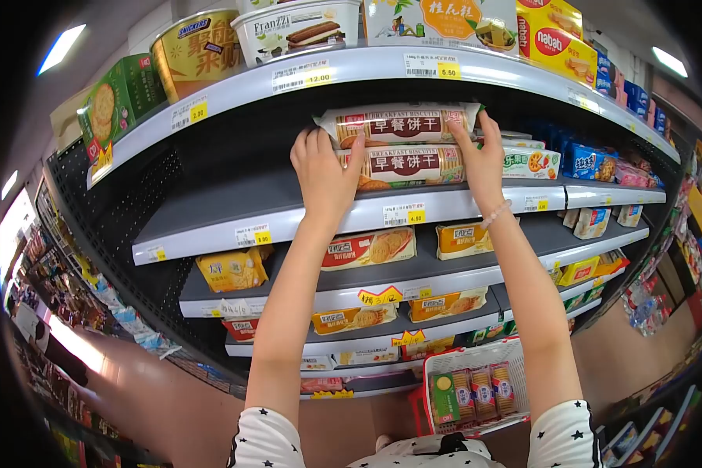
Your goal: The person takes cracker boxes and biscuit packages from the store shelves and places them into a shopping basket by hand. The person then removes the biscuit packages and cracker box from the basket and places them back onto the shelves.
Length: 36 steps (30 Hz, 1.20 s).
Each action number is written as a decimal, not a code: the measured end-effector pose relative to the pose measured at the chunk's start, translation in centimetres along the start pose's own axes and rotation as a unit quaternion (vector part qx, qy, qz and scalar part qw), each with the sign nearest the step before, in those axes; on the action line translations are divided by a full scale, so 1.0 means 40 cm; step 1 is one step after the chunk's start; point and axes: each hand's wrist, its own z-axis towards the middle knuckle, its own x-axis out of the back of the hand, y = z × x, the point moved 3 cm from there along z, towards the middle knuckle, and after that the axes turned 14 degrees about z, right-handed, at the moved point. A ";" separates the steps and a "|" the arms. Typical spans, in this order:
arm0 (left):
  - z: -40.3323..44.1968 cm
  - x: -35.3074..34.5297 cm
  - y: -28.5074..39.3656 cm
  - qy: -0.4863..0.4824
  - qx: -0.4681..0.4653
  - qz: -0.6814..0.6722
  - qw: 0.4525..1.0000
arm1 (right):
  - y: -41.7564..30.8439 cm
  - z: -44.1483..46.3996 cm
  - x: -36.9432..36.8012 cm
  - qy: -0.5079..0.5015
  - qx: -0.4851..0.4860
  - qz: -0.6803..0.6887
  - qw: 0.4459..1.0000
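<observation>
Two long packs of breakfast biscuits lie one above the other on the grey shelf. My left hand (326, 165) is at the left end of the upper biscuit pack (402, 123), its thumb across the front. At the right end, my right hand (482, 156) has its fingers wrapped round the same pack. The lower biscuit pack (402, 165) sits directly beneath, between my wrists. Just right of it is a white and green fruit biscuit pack (529, 162), partly behind my right hand.
A shopping basket (476, 352) holding several biscuit packs stands below. Price tags line the shelf edge (351, 226). Boxes and tubs, including a Franzzi tub (298, 31), fill the shelf above; yellow packs (357, 318) sit on lower shelves. Blue packs (589, 161) stand at the right.
</observation>
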 end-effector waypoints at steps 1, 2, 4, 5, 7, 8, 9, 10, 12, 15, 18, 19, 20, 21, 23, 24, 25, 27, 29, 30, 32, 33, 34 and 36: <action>-0.005 -0.010 -0.008 0.005 0.002 0.002 1.000 | 0.003 0.002 -0.006 -0.001 0.006 -0.025 1.000; -0.004 -0.009 -0.011 0.014 0.003 0.013 1.000 | 0.018 0.004 -0.014 0.002 0.005 -0.039 0.999; -0.005 -0.015 -0.012 0.011 0.017 0.009 1.000 | 0.049 0.003 -0.020 -0.001 0.000 -0.056 0.998; -0.005 -0.014 -0.013 0.007 0.031 0.007 0.999 | 0.051 0.001 -0.025 -0.006 -0.007 -0.072 0.997; -0.010 -0.006 -0.012 0.002 0.038 0.018 0.999 | 0.050 -0.003 -0.025 -0.017 -0.011 -0.077 0.997; -0.011 -0.005 -0.010 -0.002 0.046 0.029 0.999 | 0.042 0.000 -0.024 -0.029 -0.015 -0.081 0.996; -0.009 -0.004 -0.008 -0.004 0.048 0.023 0.999 | 0.036 0.003 -0.023 -0.030 -0.015 -0.088 0.996; -0.008 -0.001 -0.008 -0.001 0.041 0.051 0.998 | 0.031 0.002 -0.022 -0.037 -0.011 -0.079 0.996; -0.009 -0.001 -0.009 -0.001 0.029 0.085 0.996 | 0.027 -0.001 -0.021 -0.033 0.009 -0.078 0.996; -0.010 -0.002 -0.011 0.041 0.020 0.090 0.995 | 0.005 -0.022 -0.005 0.004 0.054 -0.123 0.991; -0.011 0.014 -0.006 0.065 0.027 0.102 0.992 | -0.083 -0.086 0.077 -0.005 0.062 -0.113 0.992; -0.014 0.027 -0.004 0.099 0.034 0.112 0.988 | -0.112 -0.126 0.112 -0.011 0.085 -0.099 0.991; -0.018 0.044 0.000 0.132 0.031 0.082 0.987 | -0.108 -0.190 0.165 -0.027 0.120 -0.124 0.985; -0.027 0.076 0.008 0.137 0.023 0.062 0.988 | -0.094 -0.268 0.234 -0.043 0.155 -0.148 0.976; -0.106 0.132 0.025 0.167 -0.009 0.038 0.985 | -0.066 -0.450 0.380 -0.110 0.162 -0.178 0.964; -0.180 0.139 0.032 0.217 -0.038 -0.019 0.975 | -0.042 -0.550 0.448 -0.154 0.089 -0.192 0.965; -0.281 0.125 0.039 0.263 -0.067 -0.078 0.959 | -0.002 -0.663 0.519 -0.186 -0.021 -0.270 0.945; -0.514 0.091 0.105 0.236 -0.101 -0.149 0.955 | 0.057 -0.883 0.662 -0.122 -0.260 -0.254 0.924; -0.726 0.041 0.266 -0.100 0.027 -0.205 0.973 | 0.106 -1.094 0.825 -0.063 -0.355 -0.255 0.897; -0.879 0.005 0.324 -0.293 -0.031 -0.179 0.938 | 0.111 -1.188 0.892 -0.141 -0.424 -0.357 0.820; -1.144 -0.034 0.416 -0.463 -0.070 -0.241 0.850 | 0.169 -1.394 1.042 -0.243 -0.408 -0.447 0.758; -1.248 -0.010 0.454 -0.536 -0.072 -0.244 0.805 | 0.195 -1.496 1.102 -0.270 -0.325 -0.443 0.790; -1.323 0.016 0.486 -0.572 -0.074 -0.247 0.779 | 0.177 -1.499 1.127 -0.238 -0.467 -0.390 0.757; -1.427 0.036 0.560 -0.625 -0.008 -0.223 0.748 | 0.202 -1.451 1.123 -0.260 -0.606 -0.298 0.690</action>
